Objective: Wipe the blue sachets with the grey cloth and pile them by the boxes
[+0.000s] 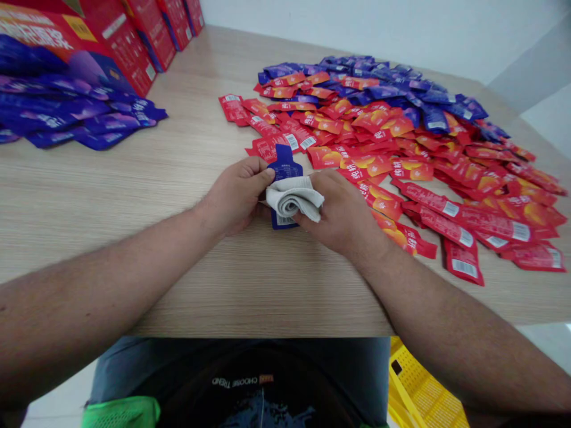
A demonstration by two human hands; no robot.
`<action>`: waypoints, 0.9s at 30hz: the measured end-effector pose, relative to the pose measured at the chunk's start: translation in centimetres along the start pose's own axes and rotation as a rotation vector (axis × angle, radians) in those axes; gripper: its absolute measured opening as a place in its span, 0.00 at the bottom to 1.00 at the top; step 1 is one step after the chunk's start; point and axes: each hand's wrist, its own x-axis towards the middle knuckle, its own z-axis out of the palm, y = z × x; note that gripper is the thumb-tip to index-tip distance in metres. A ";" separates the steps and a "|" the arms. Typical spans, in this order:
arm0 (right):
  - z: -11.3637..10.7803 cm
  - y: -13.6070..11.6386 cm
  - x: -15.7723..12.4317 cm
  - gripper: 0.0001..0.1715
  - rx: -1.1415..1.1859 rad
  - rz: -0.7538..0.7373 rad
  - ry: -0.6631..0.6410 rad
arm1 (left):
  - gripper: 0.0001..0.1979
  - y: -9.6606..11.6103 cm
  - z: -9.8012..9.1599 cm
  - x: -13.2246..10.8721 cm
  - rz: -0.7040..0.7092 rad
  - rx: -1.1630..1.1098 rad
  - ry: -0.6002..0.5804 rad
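A blue sachet [285, 161] with a narrow neck is held over the table near its front. My left hand [241, 195] pinches its left edge, thumb on top. My right hand [342, 209] grips a rolled whitish cloth [292, 199] that lies across the sachet's middle and hides part of it. Below the cloth, the sachet's lower end with a barcode shows. Just beyond and to the right of my hands lie red sachets [370, 163] with orange pictures, the nearest close to my right hand.
Blue sachets [401, 86] lie heaped behind the red ones, near the wall. More blue sachets [75, 110] are stacked at the left, in front of red boxes [111, 41]. A yellow plastic basket [423, 386] stands below the table's front edge at right.
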 end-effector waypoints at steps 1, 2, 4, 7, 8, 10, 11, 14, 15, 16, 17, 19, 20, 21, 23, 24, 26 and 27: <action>0.0 -0.1 0.0 0.10 0.008 -0.020 -0.036 | 0.08 0.0 0.0 0.0 -0.007 0.004 0.007; 0.1 -0.1 0.0 0.09 0.019 -0.058 -0.097 | 0.08 0.1 0.1 0.0 -0.015 0.010 0.015; 0.1 -0.1 0.0 0.09 0.037 -0.114 -0.176 | 0.08 0.1 0.1 0.0 -0.020 0.007 0.035; 0.2 -0.1 0.0 0.09 0.020 -0.030 -0.046 | 0.08 0.1 0.1 0.2 -0.011 -0.040 0.036; 0.2 0.0 0.0 0.09 0.022 -0.012 -0.016 | 0.08 0.1 0.1 0.2 -0.008 -0.047 0.038; 0.2 0.2 0.1 0.08 0.042 -0.074 -0.088 | 0.07 0.1 0.0 0.2 -0.024 -0.039 0.030; 0.2 0.3 0.1 0.08 0.056 -0.126 -0.146 | 0.07 0.2 0.0 0.1 -0.033 -0.028 0.017; -0.2 1.4 0.5 0.11 0.062 -0.126 -0.084 | 0.06 0.5 -0.4 -0.1 -0.080 0.015 -0.107; -0.5 1.8 0.7 0.12 0.062 -0.064 0.019 | 0.06 0.5 -0.6 -0.3 -0.100 0.034 -0.164; -0.7 2.2 0.9 0.14 0.074 0.001 0.122 | 0.07 0.6 -0.8 -0.4 -0.119 0.057 -0.220; -1.0 2.6 1.1 0.15 0.099 0.042 0.196 | 0.07 0.6 -0.9 -0.4 -0.134 0.077 -0.270; -1.4 3.0 1.3 0.17 0.160 0.057 0.230 | 0.08 0.5 -1.2 -0.5 -0.133 0.092 -0.330; -1.5 3.0 1.4 0.18 0.182 0.041 0.205 | 0.08 0.5 -1.3 -0.5 -0.122 0.088 -0.344; -1.5 3.0 1.4 0.18 0.191 0.028 0.176 | 0.08 0.4 -1.4 -0.5 -0.114 0.081 -0.355; -1.6 2.9 1.3 0.19 0.176 0.033 0.156 | 0.08 0.3 -1.5 -0.4 -0.110 0.079 -0.371; -1.6 2.9 1.3 0.18 0.166 0.049 0.178 | 0.08 0.3 -1.6 -0.4 -0.113 0.088 -0.379; -1.7 3.1 1.4 0.17 0.159 0.073 0.239 | 0.09 0.2 -1.7 -0.3 -0.122 0.117 -0.392; -1.8 3.1 1.4 0.17 0.162 0.068 0.245 | 0.09 0.2 -1.8 -0.3 -0.121 0.126 -0.397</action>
